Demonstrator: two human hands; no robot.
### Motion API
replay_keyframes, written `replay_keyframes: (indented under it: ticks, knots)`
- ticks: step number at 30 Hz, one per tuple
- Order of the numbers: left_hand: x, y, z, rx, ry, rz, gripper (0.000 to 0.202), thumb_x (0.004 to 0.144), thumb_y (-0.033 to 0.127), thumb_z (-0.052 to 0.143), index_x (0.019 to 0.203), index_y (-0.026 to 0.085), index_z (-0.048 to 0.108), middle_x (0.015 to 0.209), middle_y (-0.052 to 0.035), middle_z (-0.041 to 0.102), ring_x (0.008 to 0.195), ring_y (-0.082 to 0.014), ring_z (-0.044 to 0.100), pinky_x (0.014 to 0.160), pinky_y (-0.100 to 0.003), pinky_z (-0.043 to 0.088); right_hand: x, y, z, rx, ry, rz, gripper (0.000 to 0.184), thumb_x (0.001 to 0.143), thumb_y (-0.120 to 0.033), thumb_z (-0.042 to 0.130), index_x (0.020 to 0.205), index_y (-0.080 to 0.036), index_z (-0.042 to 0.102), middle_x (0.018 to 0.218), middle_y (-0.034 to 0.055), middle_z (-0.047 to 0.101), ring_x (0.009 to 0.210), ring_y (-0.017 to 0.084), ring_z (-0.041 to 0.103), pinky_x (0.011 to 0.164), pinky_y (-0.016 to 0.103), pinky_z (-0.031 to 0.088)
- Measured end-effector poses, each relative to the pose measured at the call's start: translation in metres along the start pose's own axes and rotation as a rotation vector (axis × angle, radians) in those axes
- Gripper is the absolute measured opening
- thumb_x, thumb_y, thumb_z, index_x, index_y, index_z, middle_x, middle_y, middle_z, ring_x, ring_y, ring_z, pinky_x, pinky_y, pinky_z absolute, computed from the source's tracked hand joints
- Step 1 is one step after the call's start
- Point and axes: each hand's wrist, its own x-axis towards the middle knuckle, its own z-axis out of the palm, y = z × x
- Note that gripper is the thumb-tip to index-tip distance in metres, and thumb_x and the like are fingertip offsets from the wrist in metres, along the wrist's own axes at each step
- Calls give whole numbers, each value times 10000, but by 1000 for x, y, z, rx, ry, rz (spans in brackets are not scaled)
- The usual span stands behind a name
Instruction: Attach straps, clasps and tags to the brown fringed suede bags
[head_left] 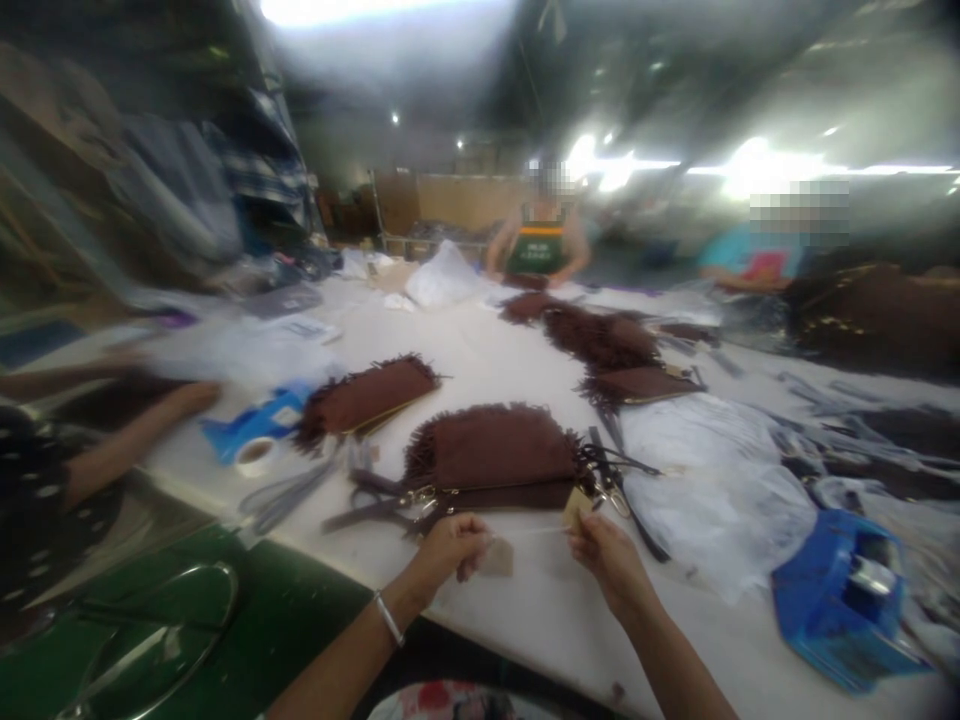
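My left hand (454, 548), wearing a bracelet, is closed in a pinch in front of a brown fringed bag (506, 450). A thin pale string (529, 530) seems to run from its fingertips towards my right hand (606, 560). Beside the left fingers is a small tan card (499, 557); whether it hangs or lies on the table is unclear. My right hand is closed on a tan tag (575, 508) at the bag's right corner. Dark straps (375, 505) with metal clips lie around the bag, and its fringe spreads along the top and sides.
Another brown fringed bag (375, 395) lies left, near a blue tape dispenser (259, 420) and a person's arm (142, 440). Clear plastic bags (712, 490) and a second blue dispenser (840, 600) are right. Two people stand across the white table (487, 355), near more brown bags.
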Motion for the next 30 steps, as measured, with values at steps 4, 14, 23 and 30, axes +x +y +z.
replay_keyframes:
  ticks: [4,14,23,30]
  knots:
    - [1,12,4,4,-30,-55,280,693,410,672,754,163,556,456,71,477,352,-43,318,355,-179,178,1,-3,9,80,-62,-13,351,674,-335,799,922,-187,599,806,21,729,652,117,680,606,196,550]
    - [-1,6,13,-305,-88,-244,243,672,326,689,795,194,526,393,128,337,324,-27,122,349,-193,51,-48,28,47,-449,-341,-268,431,724,-399,723,1090,-225,578,1068,73,688,965,231,649,793,335,503]
    - [-3,4,16,-273,58,-176,245,730,366,668,816,191,521,525,62,557,323,-17,206,337,-163,206,-58,38,52,-857,-332,-512,131,851,-270,488,867,-241,615,838,-6,680,782,176,613,718,269,425]
    - [0,-12,6,-368,385,-14,167,707,215,707,794,123,598,879,-51,672,486,-40,523,488,-188,469,-53,16,0,-1255,26,-615,140,870,-316,447,835,-238,559,774,32,640,732,200,574,625,277,342]
